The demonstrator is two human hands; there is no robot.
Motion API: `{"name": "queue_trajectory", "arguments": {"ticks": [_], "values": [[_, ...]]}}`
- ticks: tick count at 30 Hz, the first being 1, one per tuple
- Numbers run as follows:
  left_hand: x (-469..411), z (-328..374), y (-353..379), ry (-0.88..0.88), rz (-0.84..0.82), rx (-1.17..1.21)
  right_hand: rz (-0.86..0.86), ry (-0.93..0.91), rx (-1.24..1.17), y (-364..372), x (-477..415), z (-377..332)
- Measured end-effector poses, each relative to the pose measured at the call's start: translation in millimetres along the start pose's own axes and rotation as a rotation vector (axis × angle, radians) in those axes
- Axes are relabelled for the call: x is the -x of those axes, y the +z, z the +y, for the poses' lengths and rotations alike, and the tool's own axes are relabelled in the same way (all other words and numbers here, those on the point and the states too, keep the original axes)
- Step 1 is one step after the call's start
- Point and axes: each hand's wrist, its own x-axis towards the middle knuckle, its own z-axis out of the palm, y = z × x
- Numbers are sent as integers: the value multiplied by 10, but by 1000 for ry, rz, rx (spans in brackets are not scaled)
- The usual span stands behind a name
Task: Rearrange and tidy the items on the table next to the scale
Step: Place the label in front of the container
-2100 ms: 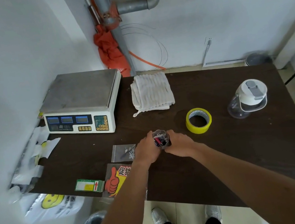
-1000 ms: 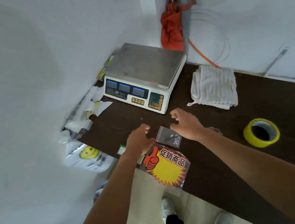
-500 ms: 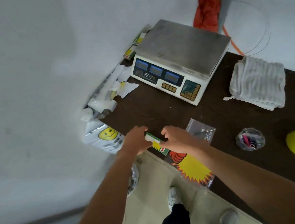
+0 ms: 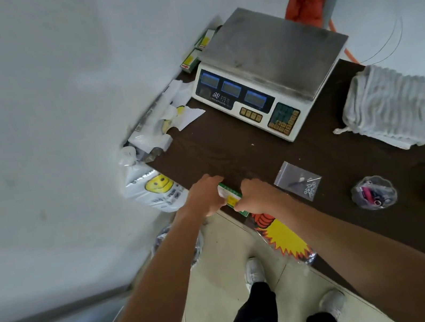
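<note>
Hands are moving off the small clear bag of bits (image 4: 373,193); now my left hand (image 4: 206,195) and right hand (image 4: 257,194) are both pinching the small green-and-yellow box (image 4: 231,199) at the dark table's (image 4: 231,146) near edge, below the white scale (image 4: 267,73).

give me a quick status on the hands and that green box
Left hand and right hand both grip small green box at table edge. Nothing in the way.

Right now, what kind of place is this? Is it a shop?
Probably a small shop's back corner or weighing counter. A price-computing scale sits on the dark table, a starburst sale sign hangs over its edge, and smiley-face carrier bags are stuffed beside the wall.
</note>
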Motion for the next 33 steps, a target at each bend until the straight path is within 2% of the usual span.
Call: {"name": "queue_trajectory", "arguments": {"ticks": [9,15,20,23,33], "values": [[77,66,54,-30,-3,-3,42,38,-66,74,51,-3],[169,108,67,-25,29,0,55,-51,-166,116,113,3],[237,274,0,12,94,-27,152,-143,-195,64,210,107],[233,497,-55,72,133,-34,234,-168,-272,-16,347,310],[248,1555,215,441,112,-228,448,-105,-261,-110,1085,1469]]}}
